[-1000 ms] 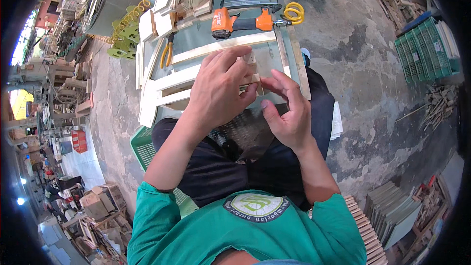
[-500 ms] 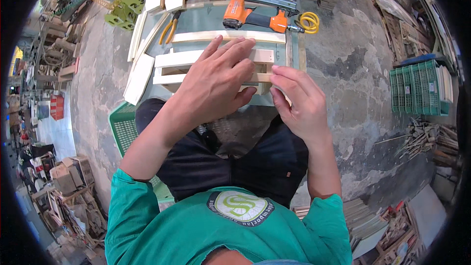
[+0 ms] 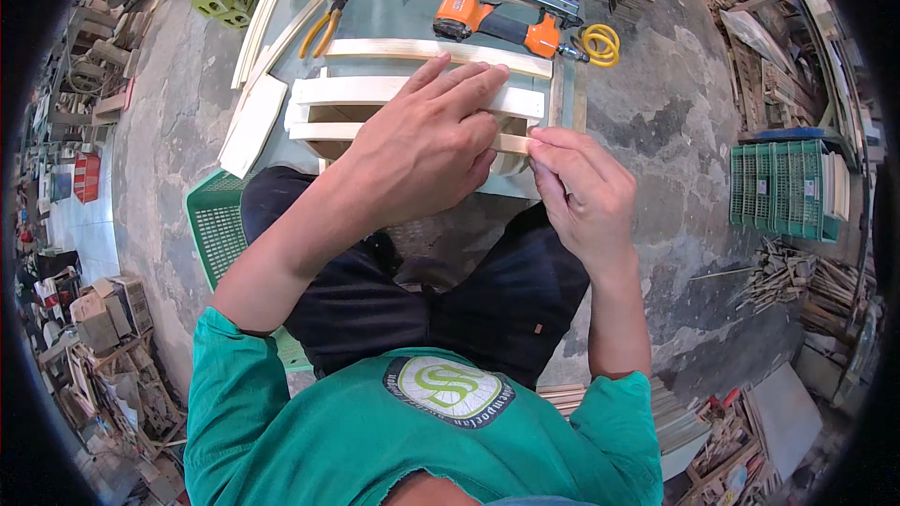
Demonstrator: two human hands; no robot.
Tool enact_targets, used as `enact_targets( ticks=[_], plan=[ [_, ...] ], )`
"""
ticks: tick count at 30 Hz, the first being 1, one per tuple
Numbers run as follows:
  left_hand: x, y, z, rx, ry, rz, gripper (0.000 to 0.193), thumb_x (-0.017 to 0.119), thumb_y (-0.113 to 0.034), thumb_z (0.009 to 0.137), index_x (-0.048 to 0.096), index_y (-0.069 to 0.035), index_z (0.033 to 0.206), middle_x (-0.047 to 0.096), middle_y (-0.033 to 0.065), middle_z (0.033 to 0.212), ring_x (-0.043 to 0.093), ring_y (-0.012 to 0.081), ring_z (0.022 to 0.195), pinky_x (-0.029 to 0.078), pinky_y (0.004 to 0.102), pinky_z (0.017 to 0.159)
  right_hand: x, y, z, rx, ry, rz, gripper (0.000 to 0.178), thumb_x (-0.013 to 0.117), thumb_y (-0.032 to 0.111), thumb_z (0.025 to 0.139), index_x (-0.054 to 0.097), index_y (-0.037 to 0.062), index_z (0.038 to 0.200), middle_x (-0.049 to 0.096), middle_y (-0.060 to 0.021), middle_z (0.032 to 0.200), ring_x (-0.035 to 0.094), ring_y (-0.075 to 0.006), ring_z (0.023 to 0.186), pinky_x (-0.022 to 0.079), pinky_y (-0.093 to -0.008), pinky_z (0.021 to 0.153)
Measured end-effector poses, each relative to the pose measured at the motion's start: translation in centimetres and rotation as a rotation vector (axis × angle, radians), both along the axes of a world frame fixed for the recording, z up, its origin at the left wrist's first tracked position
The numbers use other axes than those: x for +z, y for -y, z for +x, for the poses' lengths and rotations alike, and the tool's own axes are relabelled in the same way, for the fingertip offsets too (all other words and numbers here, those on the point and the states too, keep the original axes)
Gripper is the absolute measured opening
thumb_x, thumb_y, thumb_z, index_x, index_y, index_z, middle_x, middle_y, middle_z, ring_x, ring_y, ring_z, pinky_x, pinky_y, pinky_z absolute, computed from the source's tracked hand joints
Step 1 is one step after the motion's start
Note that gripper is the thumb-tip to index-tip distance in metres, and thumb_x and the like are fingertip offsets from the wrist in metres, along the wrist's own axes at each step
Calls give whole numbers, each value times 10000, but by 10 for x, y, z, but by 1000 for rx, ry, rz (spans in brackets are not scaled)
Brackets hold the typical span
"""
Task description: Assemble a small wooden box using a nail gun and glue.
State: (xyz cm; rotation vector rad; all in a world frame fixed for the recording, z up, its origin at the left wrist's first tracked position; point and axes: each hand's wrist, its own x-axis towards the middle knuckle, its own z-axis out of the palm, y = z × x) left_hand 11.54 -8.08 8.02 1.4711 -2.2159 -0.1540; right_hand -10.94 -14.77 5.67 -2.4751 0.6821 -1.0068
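Head view: the left hand (image 3: 427, 145) lies flat, pressing the slatted wooden frame (image 3: 375, 92), the right hand (image 3: 577, 183) pinches its near slat's right end, likely aligning it; fastening needs the orange nail gun (image 3: 492, 23) beyond.

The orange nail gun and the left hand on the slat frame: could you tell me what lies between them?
In the head view, one pale wooden slat lies across the stretch between the orange nail gun and the left hand; the hand's fingertips reach almost to it.
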Motion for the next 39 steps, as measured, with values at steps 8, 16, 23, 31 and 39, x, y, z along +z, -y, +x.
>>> enact_targets(
  ticks=[8, 16, 23, 31, 39],
  plan=[
    [0, 0, 1, 2, 4, -8, 93, 707, -100, 889, 653, -25, 902, 562, 252, 1467, 531, 394, 1409, 356, 573, 1224, 0, -1, 0, -6, -3, -13, 209, 795, -3, 807, 752, 50, 1005, 760, -75, 1069, 756, -267, 925, 621, -363, 795],
    [3, 0, 0, -9, 12, 4, 101, 699, -103, 892, 664, -13, 919, 566, 261, 1465, 533, 400, 1405, 352, 572, 1226, -26, -45, 0, -187, 474, 743, 319, 670, -54, 953, 653, -42, 1271, 726, -206, 1248, 720, -223, 1160, 563, -335, 1002],
    [5, 0, 1, -13, 7, 16, 120, 721, -100, 872, 666, -6, 921, 560, 261, 1473, 535, 408, 1398, 362, 570, 1219, -26, -58, 9, -213, 586, 805, 430, 641, -35, 985, 544, -54, 1404, 720, -242, 1254, 713, -244, 1182, 565, -356, 1013],
    [3, 0, 1, -17, 4, 12, 132, 733, -95, 859, 663, -6, 929, 554, 261, 1480, 533, 409, 1398, 363, 573, 1218, -27, -57, 9, -268, 479, 674, 419, 664, -21, 962, 577, -58, 1370, 741, -242, 1214, 740, -259, 1135, 585, -360, 977],
    [3, -1, 0, -8, 3, 11, 134, 741, -98, 860, 667, -11, 931, 548, 252, 1495, 533, 404, 1402, 360, 569, 1223, -29, -56, 11, -270, 479, 635, 411, 666, -27, 957, 581, -60, 1357, 745, -238, 1202, 744, -259, 1121, 586, -367, 979]
  ],
)
